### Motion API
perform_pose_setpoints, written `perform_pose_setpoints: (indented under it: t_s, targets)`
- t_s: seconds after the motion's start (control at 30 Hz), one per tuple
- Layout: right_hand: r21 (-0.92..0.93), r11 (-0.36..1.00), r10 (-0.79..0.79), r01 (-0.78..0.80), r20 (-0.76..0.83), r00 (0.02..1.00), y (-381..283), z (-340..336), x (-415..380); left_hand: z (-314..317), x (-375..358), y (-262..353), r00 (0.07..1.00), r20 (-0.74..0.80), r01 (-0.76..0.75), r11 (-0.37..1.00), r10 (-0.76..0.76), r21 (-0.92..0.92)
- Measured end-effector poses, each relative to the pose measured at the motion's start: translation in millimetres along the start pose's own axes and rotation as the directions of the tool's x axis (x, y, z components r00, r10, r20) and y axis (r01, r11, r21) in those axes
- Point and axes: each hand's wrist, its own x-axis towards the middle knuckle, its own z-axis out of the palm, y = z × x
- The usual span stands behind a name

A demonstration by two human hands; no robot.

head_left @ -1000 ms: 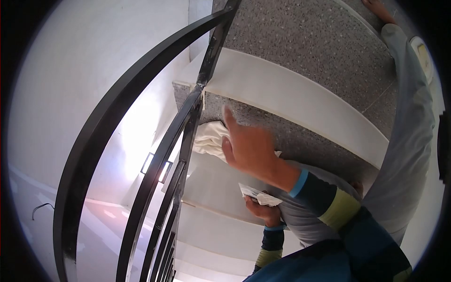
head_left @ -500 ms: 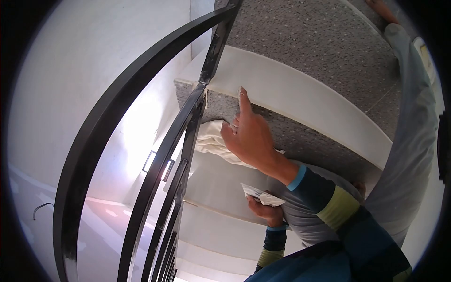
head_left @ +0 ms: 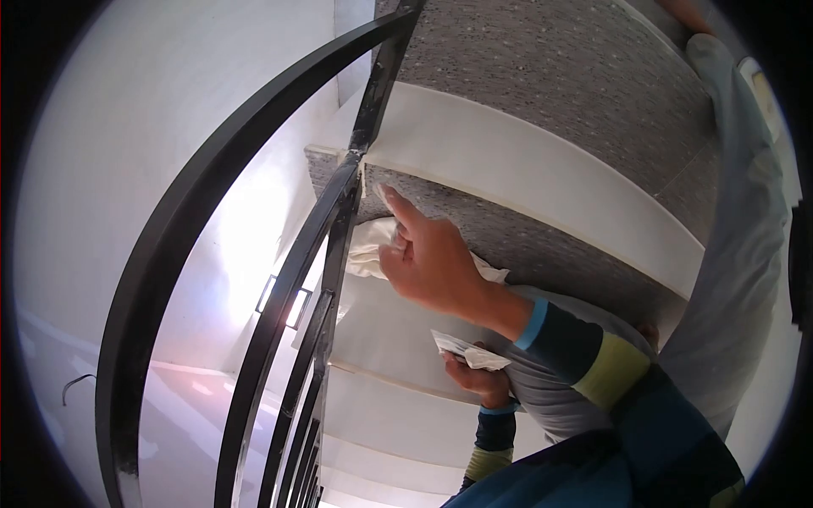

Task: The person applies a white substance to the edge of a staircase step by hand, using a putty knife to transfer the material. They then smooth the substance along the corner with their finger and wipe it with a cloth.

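My right hand (head_left: 440,267) is over the speckled grey stair tread (head_left: 508,216), index finger stretched out and the others curled. White stuff coats its fingertip, which is close to the foot of the black railing post (head_left: 373,102). Beneath this hand a crumpled cream cloth (head_left: 369,244) lies on the tread, partly covered by it. Lower down, my left hand (head_left: 483,383) is closed on a small flat white piece (head_left: 470,350) with a pale, crumpled-looking top. It is held in front of my grey trouser leg.
Black metal railing (head_left: 161,229) curves along the left side of the stairs. A white riser (head_left: 542,161) rises behind the tread, with pale filler along its lower seam. More white steps (head_left: 389,415) descend below. Another grey trouser leg (head_left: 737,212) is at the right.
My right hand has moved left and slightly down, its fingertip leaving the riser's lower edge for the tread near the railing post. My left hand stays about where it was with the white piece.
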Motion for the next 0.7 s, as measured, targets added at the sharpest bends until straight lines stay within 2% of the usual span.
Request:
perform_pose_setpoints:
  t_s: [0.03, 0.1, 0.17, 0.2, 0.23, 0.27, 0.4, 0.47, 0.5, 0.57, 0.6, 0.67, 0.7]
  targets:
    - [-0.062, 0.998, -0.022, 0.022, -0.008, 1.000, 3, -3, -9, 3, -1, 2, 1.000, 0.003, 0.009, 1.000, -0.009, 0.002]
    - [-0.130, 0.991, -0.039, 0.037, -0.017, 0.999, 7, -13, -25, 10, -3, 5, 0.996, -0.087, -0.013, 0.999, 0.016, 0.045]
    - [-0.317, 0.945, 0.084, -0.085, -0.019, 0.996, 10, -28, -39, 8, -2, 0, 0.992, -0.114, -0.047, 0.995, 0.057, 0.088]
    - [-0.321, 0.943, 0.087, -0.089, -0.020, 0.996, 12, -33, -43, 7, -3, -1, 0.989, -0.127, -0.064, 0.992, 0.078, 0.110]
    - [-0.330, 0.938, 0.085, -0.109, -0.087, 0.993, 15, -38, -47, 7, -4, -1, 0.985, -0.140, -0.079, 0.988, 0.098, 0.133]
    - [-0.337, 0.932, 0.082, -0.130, -0.154, 0.985, 16, -41, -50, 7, -5, 1, 0.993, -0.106, -0.050, 0.995, 0.060, 0.088]
    - [-0.460, 0.878, 0.039, -0.134, -0.209, 0.977, 19, -51, -44, 1, -2, 4, 0.999, -0.039, 0.025, 0.999, -0.025, 0.020]
    - [-0.665, 0.693, 0.271, -0.277, -0.116, 0.956, 11, -51, -39, 6, -4, 7, 0.997, -0.066, 0.040, 0.999, -0.040, 0.001]
    - [-0.666, 0.692, 0.269, -0.278, -0.120, 0.956, 10, -51, -43, 8, -4, 7, 0.994, -0.096, 0.050, 0.999, -0.052, -0.020]
    - [-0.679, 0.730, 0.149, -0.078, 0.047, 0.988, 9, -46, -56, 9, -3, 6, 0.996, -0.067, 0.049, 0.998, -0.052, -0.048]
    - [-0.679, 0.730, 0.153, -0.082, 0.046, 0.987, 8, -44, -60, 7, -3, 5, 0.998, -0.043, 0.047, 0.996, -0.050, -0.072]
    - [-0.447, 0.891, 0.080, -0.075, -0.008, 0.997, 8, -41, -65, 2, -2, 2, 0.999, -0.046, 0.013, 1.000, -0.012, 0.006]
    - [-0.446, 0.892, 0.081, -0.075, -0.006, 0.997, 10, -41, -64, 0, -2, 1, 0.998, -0.046, -0.028, 0.996, 0.031, 0.080]
